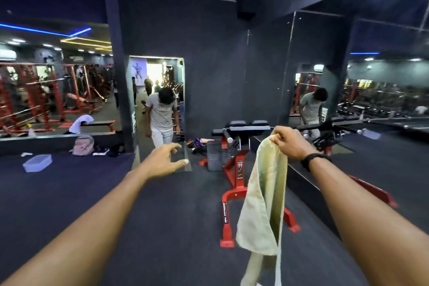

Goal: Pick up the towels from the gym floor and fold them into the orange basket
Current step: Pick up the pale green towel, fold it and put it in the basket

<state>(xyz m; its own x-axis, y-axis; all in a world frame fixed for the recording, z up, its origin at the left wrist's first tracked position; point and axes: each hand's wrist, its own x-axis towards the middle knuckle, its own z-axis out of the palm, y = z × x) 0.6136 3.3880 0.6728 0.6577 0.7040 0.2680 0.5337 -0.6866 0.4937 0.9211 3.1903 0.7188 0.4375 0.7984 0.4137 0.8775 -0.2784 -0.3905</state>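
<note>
Below frame edge, towel [262,195] end cut off

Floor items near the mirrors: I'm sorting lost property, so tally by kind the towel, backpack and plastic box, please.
Pale yellow towel, held in the right hand: 1
Pink backpack: 1
Clear plastic box: 1
Total: 3

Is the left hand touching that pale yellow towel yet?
Apart. The head view shows the left hand open in mid-air, with dark floor between it and the towel hanging from the right hand.
</note>
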